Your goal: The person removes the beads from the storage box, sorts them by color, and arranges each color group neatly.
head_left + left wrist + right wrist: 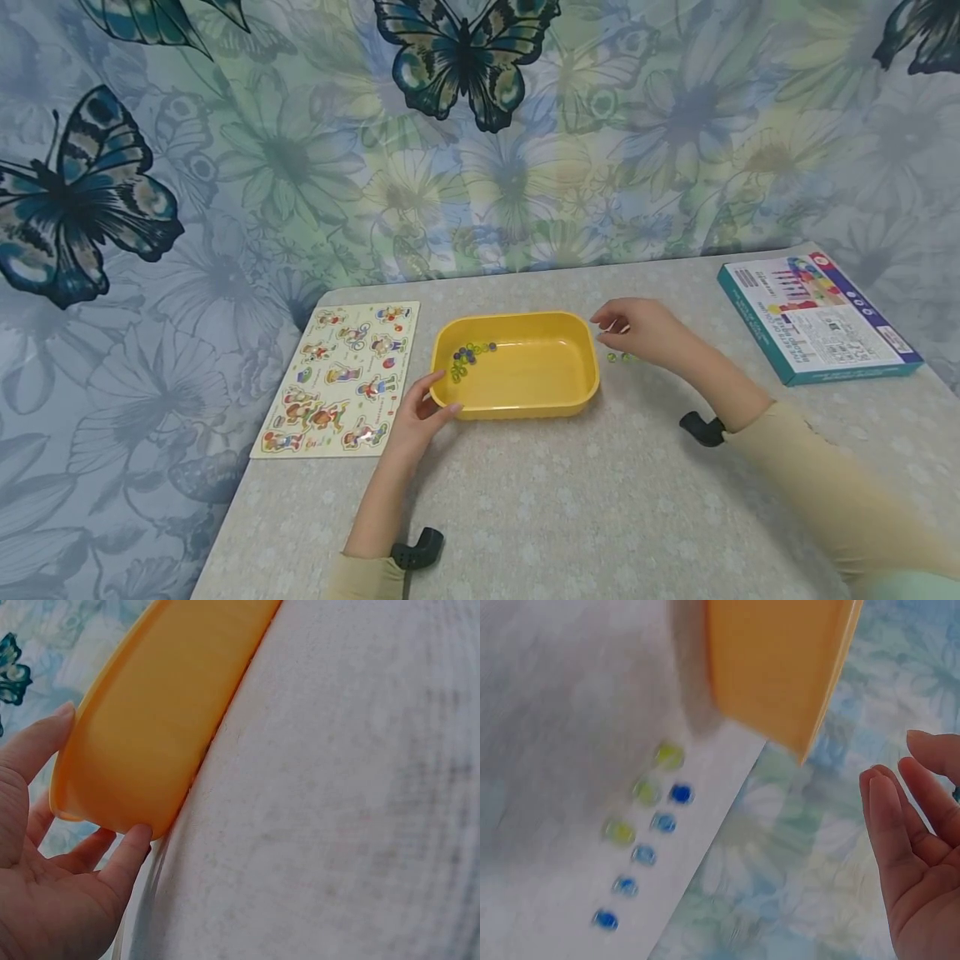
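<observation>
A yellow plastic tray (517, 412) stands on the table. Toward its left end lie several small glass marbles (465, 355), some blue and some yellow-green. My left hand (411, 423) holds the tray's front left corner; in the left wrist view its thumb (52, 731) is against the rim and the fingers lie around the corner. Just off the tray's right end, my right hand (639, 329) hovers with nothing seen between its loosely bent fingers. Under it, several green and blue marbles (619, 831) sit in two rows on the table; in the head view the hand hides most of them.
To the left of the tray lies a cream sheet (343, 375) with colourful cartoon figures. A flat teal and white box (817, 312) is at the right. Behind the table's back edge hangs a floral cloth (517, 183) with butterflies.
</observation>
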